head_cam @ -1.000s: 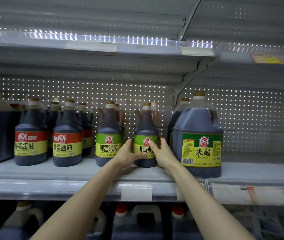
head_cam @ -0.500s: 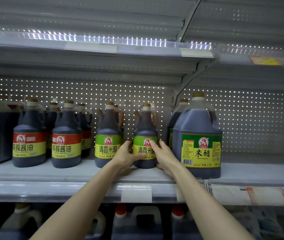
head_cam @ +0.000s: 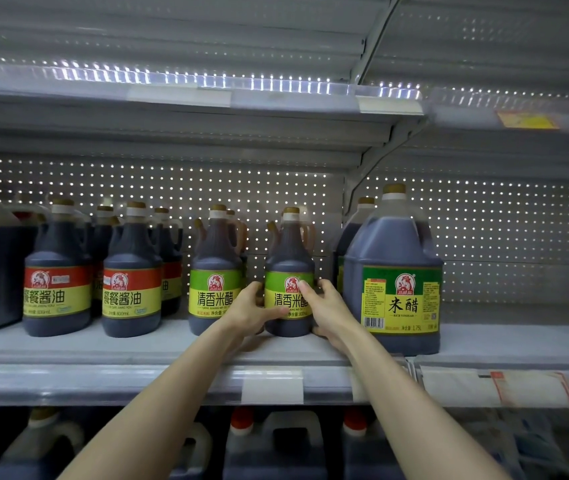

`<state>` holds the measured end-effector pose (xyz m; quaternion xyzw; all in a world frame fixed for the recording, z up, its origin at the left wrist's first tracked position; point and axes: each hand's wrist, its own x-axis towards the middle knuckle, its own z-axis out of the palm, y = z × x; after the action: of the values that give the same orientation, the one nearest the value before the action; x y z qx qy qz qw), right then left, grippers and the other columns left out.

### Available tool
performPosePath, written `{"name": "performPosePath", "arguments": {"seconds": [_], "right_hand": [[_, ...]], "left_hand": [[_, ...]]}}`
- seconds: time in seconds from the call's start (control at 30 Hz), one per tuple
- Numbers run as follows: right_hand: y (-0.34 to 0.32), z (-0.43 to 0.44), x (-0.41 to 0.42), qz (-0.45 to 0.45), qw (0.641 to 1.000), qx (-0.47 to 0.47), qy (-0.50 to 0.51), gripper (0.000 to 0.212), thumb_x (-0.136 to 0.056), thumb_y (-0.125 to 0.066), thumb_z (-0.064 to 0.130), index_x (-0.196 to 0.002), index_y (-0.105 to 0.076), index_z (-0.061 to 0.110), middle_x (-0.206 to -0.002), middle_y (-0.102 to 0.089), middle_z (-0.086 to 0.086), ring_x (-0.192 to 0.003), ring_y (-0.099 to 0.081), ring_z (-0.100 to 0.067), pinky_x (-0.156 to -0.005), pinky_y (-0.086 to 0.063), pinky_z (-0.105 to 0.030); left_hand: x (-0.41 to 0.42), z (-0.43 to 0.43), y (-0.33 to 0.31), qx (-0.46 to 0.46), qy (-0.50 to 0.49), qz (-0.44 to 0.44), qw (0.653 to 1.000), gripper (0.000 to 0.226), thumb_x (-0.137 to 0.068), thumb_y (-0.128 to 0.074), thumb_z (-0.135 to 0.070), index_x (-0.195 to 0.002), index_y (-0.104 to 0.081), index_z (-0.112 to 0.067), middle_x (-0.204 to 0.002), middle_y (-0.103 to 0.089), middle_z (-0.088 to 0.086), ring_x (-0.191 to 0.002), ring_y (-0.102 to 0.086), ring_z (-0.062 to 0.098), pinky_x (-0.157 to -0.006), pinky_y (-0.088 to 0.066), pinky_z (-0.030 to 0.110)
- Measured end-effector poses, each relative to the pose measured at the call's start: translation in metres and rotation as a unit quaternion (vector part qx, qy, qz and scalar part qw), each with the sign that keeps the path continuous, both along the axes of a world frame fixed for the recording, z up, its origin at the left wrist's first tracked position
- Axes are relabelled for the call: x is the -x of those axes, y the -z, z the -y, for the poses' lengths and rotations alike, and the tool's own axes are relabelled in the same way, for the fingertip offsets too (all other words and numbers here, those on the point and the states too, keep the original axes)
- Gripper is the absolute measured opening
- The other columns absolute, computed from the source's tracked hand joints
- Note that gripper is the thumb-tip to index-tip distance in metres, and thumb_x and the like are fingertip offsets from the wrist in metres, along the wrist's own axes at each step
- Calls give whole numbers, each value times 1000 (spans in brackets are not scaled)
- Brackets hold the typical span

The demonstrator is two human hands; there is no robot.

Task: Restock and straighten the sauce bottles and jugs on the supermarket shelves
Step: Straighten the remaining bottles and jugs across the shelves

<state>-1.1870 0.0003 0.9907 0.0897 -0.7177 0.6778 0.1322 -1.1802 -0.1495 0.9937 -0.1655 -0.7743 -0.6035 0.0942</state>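
Vinegar bottle (head_cam: 288,258) stands upright near the front of the shelf (head_cam: 137,344), gripped low on both sides. The left hand (head_cam: 248,310) curls round its left flank with the thumb across the green label, and the right hand (head_cam: 328,306) wraps its right side, thumb on the label. It sits between a matching bottle (head_cam: 215,265) to its left and a big jug (head_cam: 393,271) to its right.

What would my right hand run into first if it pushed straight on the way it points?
The green-label vinegar bottle that the right hand grips from the side; what lies behind the bottle is unclear.
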Motion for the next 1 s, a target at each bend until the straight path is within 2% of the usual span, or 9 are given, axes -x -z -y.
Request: {"name": "performPosePath", "arguments": {"seconds": [0.1,0.2,0.3,0.4,0.57,0.63,0.77,0.87,1.0], "right_hand": [[1,0,1,1,1000,0,1,45,-97,-54,37,-135,-41,17,-129,-59,-5,-109,-59,-20,-76,-50,-33],[0,-1,1,3,1000,-8,4,47,-97,-54,38,-136,-39,18,-128,-58,-4,-111,-58,-21,-81,-50,-36],[0,-2,0,1,1000,-16,6,48,-97,-54,39,-137,-39,18,-127,-57,-4,-110,-58,-21,-79,-49,-34],[0,-1,2,-2,999,-33,17,47,-96,-54,41,-135,-39,18,-128,-58,-4,-112,-58,-22,-86,-51,-39],[1,0,3,-6,999,-47,25,35,-94,-55,45,-119,-43,25,-124,-60,-3,-112,-59,-22,-97,-49,-50],[1,-1,3,-4,998,-51,27,33,-94,-54,45,-118,-42,26,-123,-60,-3,-113,-58,-22,-98,-49,-50],[0,0,0,-3,998,-65,25,49,-94,-53,48,-132,-40,20,-126,-59,-3,-115,-57,-23,-99,-48,-48],[-1,0,-2,1,997,-67,23,48,-95,-52,47,-134,-40,21,-124,-57,0,-115,-56,-22,-97,-48,-44],[-5,-1,-10,-25,996,-79,33,73,-85,-57,56,-145,-33,21,-140,-52,-7,-122,-54,-25,-102,-47,-49]], "left_hand": [[-1,0,0,-9,2,5,1000,38,-83,-73,-9,-111,-48,-12,-95,-61,0,-80,-60,12,-58,-48,26],[-2,-1,-1,-10,3,7,1000,37,-83,-72,-9,-111,-47,-13,-94,-61,-2,-81,-60,12,-64,-50,31],[-4,-2,-2,-7,6,10,1000,38,-84,-71,-9,-113,-47,-13,-93,-60,-4,-81,-59,11,-65,-50,29],[-4,-2,-2,-5,5,12,1000,40,-84,-71,-9,-115,-47,-14,-93,-60,-5,-81,-59,10,-64,-50,29],[-5,-2,-2,-8,0,12,1000,39,-85,-70,-8,-117,-48,-12,-95,-61,-2,-79,-59,11,-61,-49,27],[-5,-3,-2,-7,0,11,1000,38,-85,-70,-8,-116,-48,-13,-95,-61,-2,-79,-59,10,-60,-49,26],[-6,-2,-3,-2,-6,23,1000,39,-85,-70,-9,-114,-46,-16,-97,-60,-3,-82,-59,11,-63,-50,28],[-8,-2,-6,14,-8,30,999,40,-85,-71,-10,-115,-44,-16,-99,-60,-2,-83,-60,14,-64,-49,29],[-16,-2,-14,31,-16,12,999,41,-83,-72,-7,-114,-46,-14,-114,-63,7,-95,-62,18,-68,-52,24]]}}
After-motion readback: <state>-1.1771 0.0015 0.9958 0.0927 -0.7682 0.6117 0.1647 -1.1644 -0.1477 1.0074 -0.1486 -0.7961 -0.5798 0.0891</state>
